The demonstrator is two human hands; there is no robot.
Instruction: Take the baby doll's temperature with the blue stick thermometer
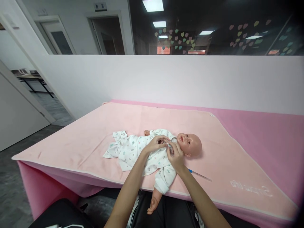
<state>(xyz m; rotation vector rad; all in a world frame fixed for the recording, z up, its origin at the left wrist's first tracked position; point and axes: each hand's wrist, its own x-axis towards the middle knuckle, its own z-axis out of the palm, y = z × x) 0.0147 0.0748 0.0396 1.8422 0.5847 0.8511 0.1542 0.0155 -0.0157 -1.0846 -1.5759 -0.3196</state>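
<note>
A baby doll lies on its back on a peach-coloured blanket, head to the right. It wears a white romper with small printed figures. My left hand rests over the chest, fingers bent and pinching the romper near the neck. Close beside it, my right hand has its fingertips closed on the same front edge, just below the doll's chin. My fingers partly cover what lies between them. To the right of my right wrist lies a thin rod with a blue end, partly hidden by the arm.
The peach blanket covers a table with a pink cloth under it. One doll arm hangs past the near edge, over my lap. A white wall with a dark window stands behind. A door is at the left.
</note>
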